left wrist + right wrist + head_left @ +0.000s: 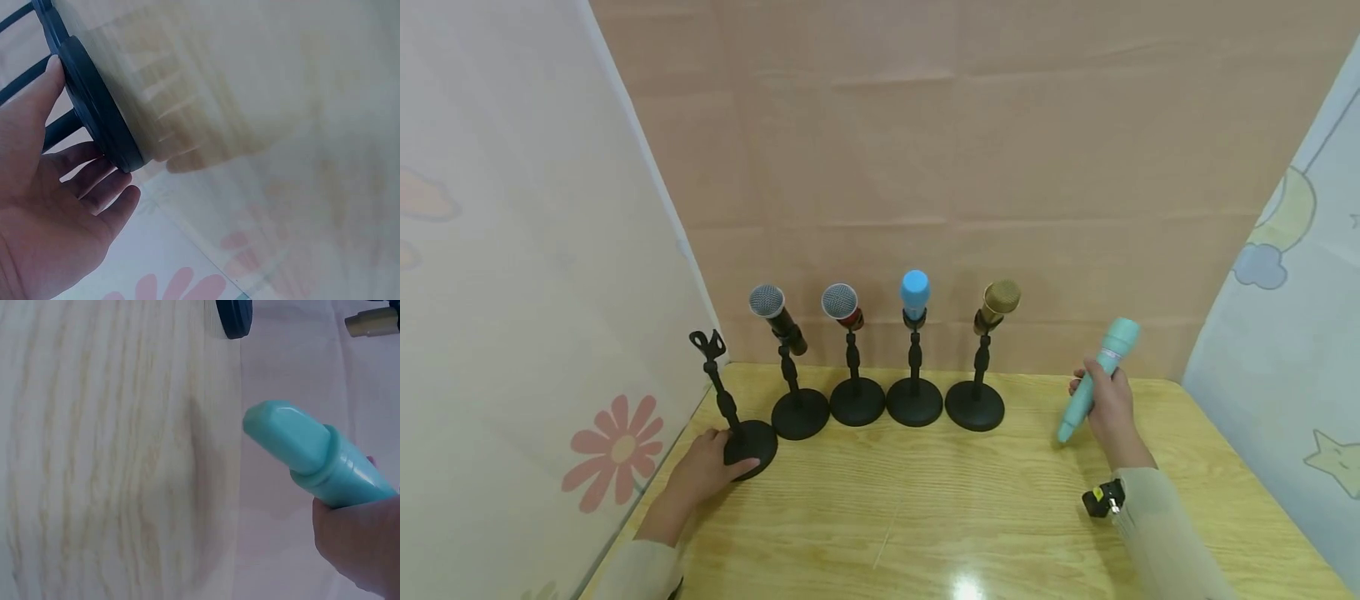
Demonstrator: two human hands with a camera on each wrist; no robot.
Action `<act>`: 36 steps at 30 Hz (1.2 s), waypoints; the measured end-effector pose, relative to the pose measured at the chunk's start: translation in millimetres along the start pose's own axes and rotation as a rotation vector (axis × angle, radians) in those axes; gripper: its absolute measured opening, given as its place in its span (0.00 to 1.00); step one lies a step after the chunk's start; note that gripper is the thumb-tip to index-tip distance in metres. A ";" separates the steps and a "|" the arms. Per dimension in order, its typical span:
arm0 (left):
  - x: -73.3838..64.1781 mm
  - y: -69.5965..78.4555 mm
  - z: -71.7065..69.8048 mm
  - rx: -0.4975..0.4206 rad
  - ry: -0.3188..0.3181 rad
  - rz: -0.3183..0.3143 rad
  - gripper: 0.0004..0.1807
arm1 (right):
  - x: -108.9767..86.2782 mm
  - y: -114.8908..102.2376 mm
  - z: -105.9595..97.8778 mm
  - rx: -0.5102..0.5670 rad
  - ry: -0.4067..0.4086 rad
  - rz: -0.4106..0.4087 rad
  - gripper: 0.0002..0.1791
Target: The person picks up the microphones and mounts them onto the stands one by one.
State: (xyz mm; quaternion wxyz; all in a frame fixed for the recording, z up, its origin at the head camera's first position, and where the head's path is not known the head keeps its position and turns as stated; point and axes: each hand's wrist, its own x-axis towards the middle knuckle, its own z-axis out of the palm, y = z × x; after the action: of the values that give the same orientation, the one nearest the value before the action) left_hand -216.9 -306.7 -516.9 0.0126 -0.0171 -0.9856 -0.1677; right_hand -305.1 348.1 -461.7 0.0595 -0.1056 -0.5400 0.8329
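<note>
At the table's left, my left hand (703, 467) grips the round base of a black microphone stand (751, 446) whose clip at the top holds nothing. The left wrist view shows the thumb and fingers about the rim of that base (103, 112). On the right, my right hand (1112, 408) holds a mint-green microphone (1086, 392) above the table, tilted with its head up. Its tapered lower end (290, 434) sticks out past the hand in the right wrist view. Some right fingers are hidden behind the microphone.
Along the back stand more black stands, holding a black microphone (767, 302), a red one with a silver head (840, 302), a blue one (915, 292) and a gold one (1000, 298). Walls border the wooden table (925, 500) left, back and right.
</note>
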 end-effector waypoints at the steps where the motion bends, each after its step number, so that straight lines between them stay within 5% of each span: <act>1: -1.6 0.9 0.1 0.005 -0.001 0.005 0.51 | -0.8 0.1 0.8 -0.006 -0.015 -0.014 0.27; 14: -19.0 13.4 -1.6 -0.010 -0.032 0.090 0.48 | -18.3 2.2 19.1 -0.284 -0.112 -0.098 0.16; 27: -24.0 16.2 0.3 -0.093 -0.073 0.146 0.45 | -29.6 9.1 20.3 -0.376 -0.111 -0.142 0.18; 36: -33.5 40.7 1.3 -0.101 -0.125 0.150 0.46 | -50.9 -0.4 34.3 -0.288 -0.148 -0.249 0.15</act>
State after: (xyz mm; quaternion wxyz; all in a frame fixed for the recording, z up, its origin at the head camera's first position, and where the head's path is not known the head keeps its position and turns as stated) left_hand -181.8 -268.9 -505.7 -0.0371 -0.1019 -0.9707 -0.2144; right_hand -263.9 307.0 -442.1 0.1065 0.0159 -0.6652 0.7389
